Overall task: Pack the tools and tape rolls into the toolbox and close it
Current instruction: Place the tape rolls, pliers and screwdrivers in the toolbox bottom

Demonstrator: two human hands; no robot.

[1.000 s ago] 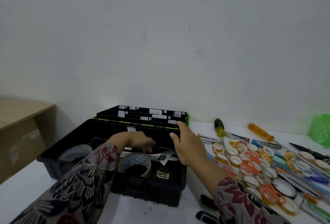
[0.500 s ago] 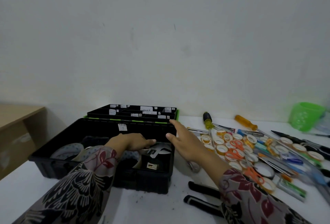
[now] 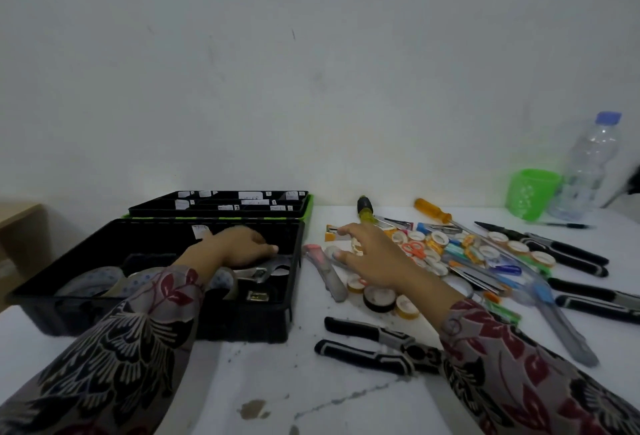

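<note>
- Two hands are showing: we are holding our left hand palm down inside the open black toolbox, its fingers lying loosely curved over a metal wrench. We cannot tell whether it is gripping anything.
- We are spreading our right hand above the table, fingers straight and carrying nothing, just over the heap of small tape rolls lying right of the toolbox.
- Large tape rolls are lying in the toolbox's left part.
- Black-handled pliers are lying near our right forearm, and a utility knife is lying between toolbox and heap.
- An orange-handled screwdriver is lying beyond the heap, with a green cup and a bottle standing further right.
</note>
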